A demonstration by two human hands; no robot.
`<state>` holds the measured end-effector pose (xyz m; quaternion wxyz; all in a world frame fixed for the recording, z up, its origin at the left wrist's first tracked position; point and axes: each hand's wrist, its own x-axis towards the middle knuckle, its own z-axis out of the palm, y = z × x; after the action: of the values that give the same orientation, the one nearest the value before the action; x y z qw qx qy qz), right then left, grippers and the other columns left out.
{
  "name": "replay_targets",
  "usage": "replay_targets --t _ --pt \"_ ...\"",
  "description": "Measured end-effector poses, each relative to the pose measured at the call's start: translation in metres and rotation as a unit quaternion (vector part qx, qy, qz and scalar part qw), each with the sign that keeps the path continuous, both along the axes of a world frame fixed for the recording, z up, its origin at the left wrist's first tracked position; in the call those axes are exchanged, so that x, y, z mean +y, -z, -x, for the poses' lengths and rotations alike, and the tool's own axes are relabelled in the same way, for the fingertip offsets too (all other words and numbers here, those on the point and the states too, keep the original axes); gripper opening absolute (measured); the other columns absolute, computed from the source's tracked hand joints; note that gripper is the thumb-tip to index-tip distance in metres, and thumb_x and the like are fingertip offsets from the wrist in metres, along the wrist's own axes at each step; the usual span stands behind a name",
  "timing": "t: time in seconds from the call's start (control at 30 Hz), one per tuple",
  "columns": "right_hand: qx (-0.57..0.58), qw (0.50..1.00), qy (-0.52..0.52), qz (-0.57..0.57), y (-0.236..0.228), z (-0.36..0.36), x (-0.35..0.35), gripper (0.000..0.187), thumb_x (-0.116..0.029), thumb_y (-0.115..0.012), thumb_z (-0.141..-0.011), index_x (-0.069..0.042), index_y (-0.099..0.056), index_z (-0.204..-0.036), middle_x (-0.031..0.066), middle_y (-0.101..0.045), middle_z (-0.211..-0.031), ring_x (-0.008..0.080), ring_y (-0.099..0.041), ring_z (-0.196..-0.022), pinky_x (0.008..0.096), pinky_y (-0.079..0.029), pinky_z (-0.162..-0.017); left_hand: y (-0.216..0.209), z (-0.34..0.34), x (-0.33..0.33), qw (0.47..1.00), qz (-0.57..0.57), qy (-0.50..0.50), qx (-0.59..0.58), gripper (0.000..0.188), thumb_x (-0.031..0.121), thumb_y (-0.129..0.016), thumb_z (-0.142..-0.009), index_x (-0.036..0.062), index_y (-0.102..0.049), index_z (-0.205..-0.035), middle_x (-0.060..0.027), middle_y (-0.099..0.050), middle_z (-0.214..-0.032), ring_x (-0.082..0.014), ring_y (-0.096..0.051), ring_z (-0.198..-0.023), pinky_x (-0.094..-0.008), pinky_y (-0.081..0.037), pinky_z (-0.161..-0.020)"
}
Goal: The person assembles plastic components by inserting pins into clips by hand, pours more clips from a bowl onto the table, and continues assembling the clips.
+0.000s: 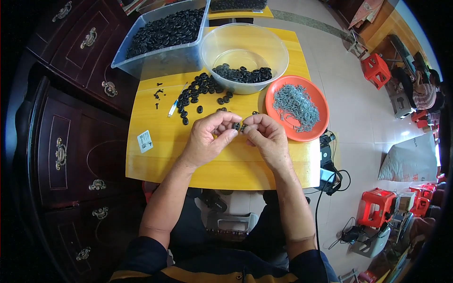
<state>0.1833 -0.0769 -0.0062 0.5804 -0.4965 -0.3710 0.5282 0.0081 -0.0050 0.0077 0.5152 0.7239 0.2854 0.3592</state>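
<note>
Over the middle of the yellow table point(163, 155), my two hands are close together, fingertips almost meeting. My left hand point(206, 136) pinches a small black oval plastic piece point(236, 126). Between the thumb and fingers of my right hand point(271, 140) is another small dark piece point(243, 128), partly covered by the fingertips. Just beyond the hands lie loose black oval pieces point(200, 109) of the same kind, heaped toward the bowl. To the right of my right hand, a red plate point(322, 103) holds a pile of small silvery metal pins or screws point(297, 106).
A clear round bowl point(283, 52) and a large clear bin point(165, 59), both holding black pieces, stand at the back. Left of the heap lie a thin screwdriver-like tool point(173, 107), dark screws point(157, 105) and a white label card point(145, 141). Dark wooden drawers point(71, 61) flank the table's left.
</note>
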Motion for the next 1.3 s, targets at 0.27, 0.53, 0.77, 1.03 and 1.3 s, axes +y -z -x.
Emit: replay_targets --t 0.27,0.53,0.77,1.03,1.3 --pt "0.006 1.000 -0.002 0.010 0.004 0.002 0.000 0.016 -0.005 -0.066 -0.095 0.001 -0.066 -0.110 0.0016 -0.070 -0.090 0.0066 -0.062 -0.079 0.0227 -0.051 -0.069 -0.001 -0.001 0.001 1.000 -0.022 0.012 0.010 0.028 -0.009 -0.067 -0.085 0.0009 -0.071 -0.111 -0.0004 -0.061 -0.084 -0.0046 -0.053 -0.068 -0.0211 -0.046 -0.062" --pt "0.044 0.998 -0.043 0.031 0.002 0.002 0.002 0.017 -0.013 -0.067 -0.097 -0.001 -0.068 -0.109 -0.0001 -0.069 -0.085 0.0056 -0.061 -0.074 0.0214 -0.049 -0.066 -0.008 0.004 0.003 0.997 -0.050 0.042 0.029 0.029 -0.008 -0.067 -0.085 0.0010 -0.071 -0.113 -0.0006 -0.060 -0.084 -0.0048 -0.052 -0.068 -0.0211 -0.045 -0.061" --pt "0.070 0.997 -0.017 0.036 0.003 0.010 0.003 0.014 -0.021 -0.065 -0.099 -0.007 -0.068 -0.102 -0.0034 -0.066 -0.088 0.0048 -0.059 -0.078 0.0226 -0.047 -0.072 -0.012 -0.003 -0.005 0.976 -0.196 -0.042 0.084 0.051 0.003 -0.080 -0.075 0.0037 -0.063 -0.123 -0.0086 -0.063 -0.094 -0.0190 -0.062 -0.077 -0.0307 -0.053 -0.068" --pt "0.072 0.997 -0.013 0.029 0.002 0.012 0.003 0.015 -0.022 -0.065 -0.099 -0.008 -0.068 -0.101 -0.0037 -0.065 -0.089 0.0053 -0.059 -0.079 0.0235 -0.048 -0.073 -0.003 -0.005 -0.002 0.929 -0.340 -0.089 0.116 0.043 0.003 -0.081 -0.072 0.0038 -0.068 -0.113 -0.0127 -0.067 -0.101 -0.0292 -0.069 -0.091 -0.0367 -0.057 -0.077" --pt "0.072 0.997 -0.015 0.040 0.010 0.009 0.004 0.018 -0.026 -0.063 -0.100 -0.009 -0.068 -0.096 -0.0034 -0.065 -0.086 0.0055 -0.058 -0.077 0.0239 -0.047 -0.073 -0.005 -0.006 -0.005 0.934 -0.328 -0.082 0.116 0.032 0.003 -0.078 -0.076 0.0024 -0.069 -0.107 -0.0128 -0.068 -0.098 -0.0298 -0.069 -0.087 -0.0367 -0.056 -0.075"
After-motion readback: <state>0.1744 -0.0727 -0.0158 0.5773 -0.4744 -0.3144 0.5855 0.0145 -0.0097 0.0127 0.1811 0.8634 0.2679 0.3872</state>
